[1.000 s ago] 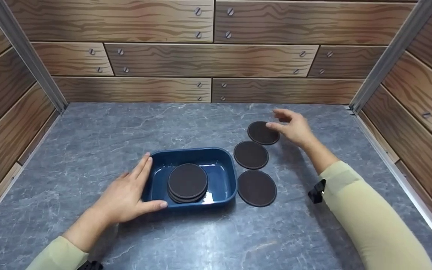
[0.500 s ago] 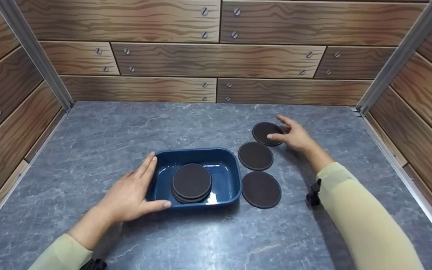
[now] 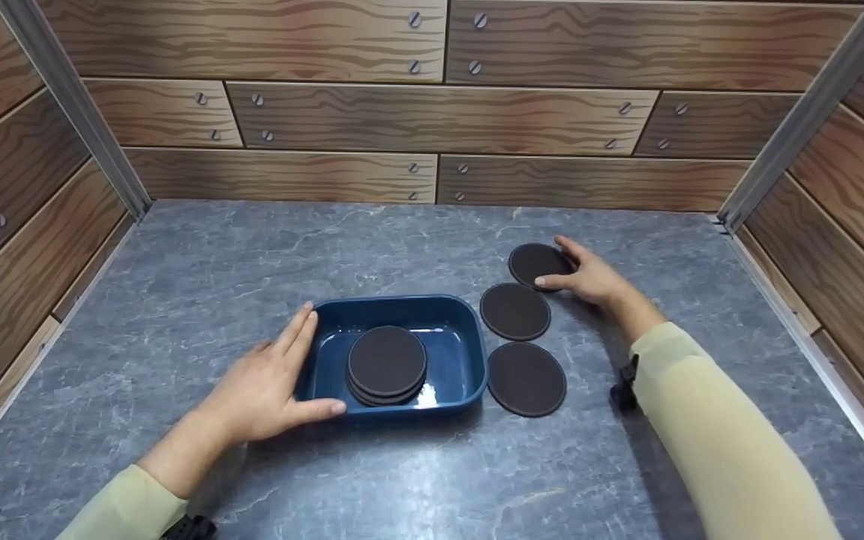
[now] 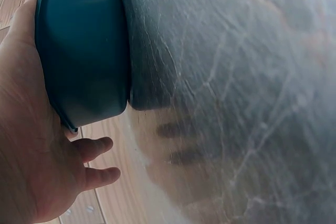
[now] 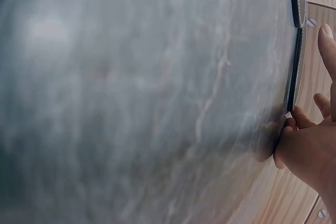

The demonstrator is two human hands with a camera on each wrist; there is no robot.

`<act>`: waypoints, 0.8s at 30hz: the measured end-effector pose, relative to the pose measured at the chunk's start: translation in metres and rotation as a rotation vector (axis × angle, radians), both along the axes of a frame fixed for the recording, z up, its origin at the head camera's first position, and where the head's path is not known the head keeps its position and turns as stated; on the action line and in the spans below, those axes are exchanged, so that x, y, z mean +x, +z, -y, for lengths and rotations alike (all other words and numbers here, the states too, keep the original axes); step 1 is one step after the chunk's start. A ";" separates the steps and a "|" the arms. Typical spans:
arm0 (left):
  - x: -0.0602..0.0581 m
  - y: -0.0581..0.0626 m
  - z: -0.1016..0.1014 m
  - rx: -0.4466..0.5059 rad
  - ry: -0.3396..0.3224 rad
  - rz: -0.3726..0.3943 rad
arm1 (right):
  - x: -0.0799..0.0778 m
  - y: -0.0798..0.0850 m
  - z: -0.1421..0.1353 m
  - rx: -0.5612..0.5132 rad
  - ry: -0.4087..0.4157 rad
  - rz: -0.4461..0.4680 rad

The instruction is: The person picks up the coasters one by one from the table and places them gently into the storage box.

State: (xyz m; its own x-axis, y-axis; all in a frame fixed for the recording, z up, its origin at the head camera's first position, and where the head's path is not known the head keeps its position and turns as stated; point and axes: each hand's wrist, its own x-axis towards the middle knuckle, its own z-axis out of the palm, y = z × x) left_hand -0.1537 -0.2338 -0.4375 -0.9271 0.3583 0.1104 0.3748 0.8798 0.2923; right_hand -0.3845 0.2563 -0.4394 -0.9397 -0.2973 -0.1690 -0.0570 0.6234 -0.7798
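A blue rectangular baking dish [image 3: 453,367] stands on the table, with a small stack of dark round coasters [image 3: 387,360] inside it. My left hand [image 3: 256,394] rests against the dish's left end, thumb on the front rim and fingers along the left side. Seen in the left wrist view, two fingers of that hand stick out past the dish's wall [image 4: 86,45]. At the far coaster [image 3: 537,261] is my right hand [image 3: 595,277], its thumb and fingers spread around the right edge. In the right wrist view, its lower fingers touch or nearly touch the coaster edge [image 5: 295,77]; the thumb stays apart.
Two more coasters lie flat right of the dish: a middle one [image 3: 516,311] and a near one [image 3: 527,379], close to the dish's right wall. A wood-patterned back wall [image 3: 432,120] and side walls bound the grey marbled table [image 3: 289,247].
My right hand has come down and slightly nearer, from above the far coaster to its right edge. The left hand has stayed on the dish. The view has shifted slightly.
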 end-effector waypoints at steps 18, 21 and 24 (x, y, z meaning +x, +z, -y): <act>0.000 0.000 0.000 -0.016 0.004 0.009 | 0.000 -0.004 0.002 0.056 0.008 -0.060; 0.000 0.000 0.000 -0.012 0.001 0.005 | -0.001 -0.005 0.002 0.058 0.011 -0.069; 0.000 0.000 0.000 -0.008 -0.006 -0.001 | -0.001 -0.005 0.003 0.057 0.012 -0.071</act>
State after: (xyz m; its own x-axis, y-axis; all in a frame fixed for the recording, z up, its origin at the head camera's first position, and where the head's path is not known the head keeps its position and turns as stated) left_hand -0.1536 -0.2337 -0.4375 -0.9249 0.3644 0.1086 0.3802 0.8798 0.2853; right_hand -0.3855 0.2533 -0.4445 -0.9463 -0.3004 -0.1194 -0.1184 0.6657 -0.7368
